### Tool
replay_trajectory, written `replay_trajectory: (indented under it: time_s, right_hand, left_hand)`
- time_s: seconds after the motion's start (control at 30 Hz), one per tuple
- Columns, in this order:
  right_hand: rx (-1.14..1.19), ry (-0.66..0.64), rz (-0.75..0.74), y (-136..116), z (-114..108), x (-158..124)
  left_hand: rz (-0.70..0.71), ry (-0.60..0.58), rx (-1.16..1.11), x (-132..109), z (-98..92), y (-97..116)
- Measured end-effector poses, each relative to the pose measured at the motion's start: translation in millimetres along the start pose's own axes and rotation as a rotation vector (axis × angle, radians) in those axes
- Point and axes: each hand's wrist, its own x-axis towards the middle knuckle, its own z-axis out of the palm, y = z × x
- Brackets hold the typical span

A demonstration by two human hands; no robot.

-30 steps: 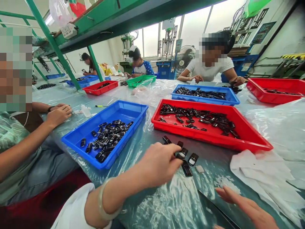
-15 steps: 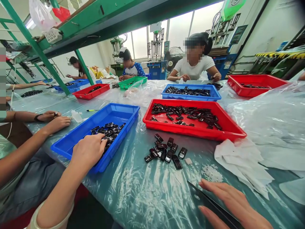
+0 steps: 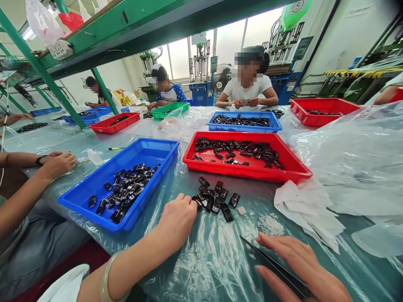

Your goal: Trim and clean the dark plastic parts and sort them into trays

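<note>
My left hand (image 3: 179,218) is at the left edge of a small pile of glossy black plastic pieces (image 3: 216,204) on the table. Its fingers are closed on one black piece (image 3: 197,201), partly hidden by the fingertips. At the lower right, my right hand (image 3: 299,262) holds dark tweezers (image 3: 270,262) between thumb and fingers, tips pointing to the upper left. Just beyond those tips lies a scatter of small white bits (image 3: 270,224). A pale square piece (image 3: 241,210) rests beside the black pile.
A blue tray (image 3: 71,203) of black pieces stands left, a red tray (image 3: 252,173) of them behind the pile. White tissue (image 3: 307,212) and clear plastic sheeting (image 3: 352,147) lie right. A co-worker's hands (image 3: 59,163) rest at the left; other people sit across the table.
My left hand has moved right, from the blue tray to the black pile on the table. My right hand keeps the tweezers in nearly the same place.
</note>
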Motion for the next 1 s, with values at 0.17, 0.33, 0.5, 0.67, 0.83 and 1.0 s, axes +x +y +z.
replay_trajectory:
  time_s: [0.17, 0.33, 0.5, 0.67, 0.83, 1.0]
  right_hand:
    - [0.034, 0.025, 0.014, 1, -1, 1]
    - [0.093, -0.009, 0.041, -7, -8, 8]
    - [0.265, -0.058, 0.077, -13, -12, 13]
    - [0.45, -0.162, 0.321, -14, -11, 10]
    - [0.67, -0.219, 0.73, -19, -12, 9]
    - [0.942, -0.199, 0.948, -20, -11, 13]
  left_hand:
    - [0.064, -0.004, -0.072, -7, -2.5, -8]
    - [0.312, -0.064, -0.46, -14, -22.2, 4]
    - [0.456, -0.185, -0.651, -1, -31.4, 30]
    - [0.4, -0.247, -1.029, 15, -20.4, 45]
    - [0.107, -0.413, -1.621, 24, -0.5, 57]
    - [0.078, -0.444, -1.75, 25, 7.8, 64]
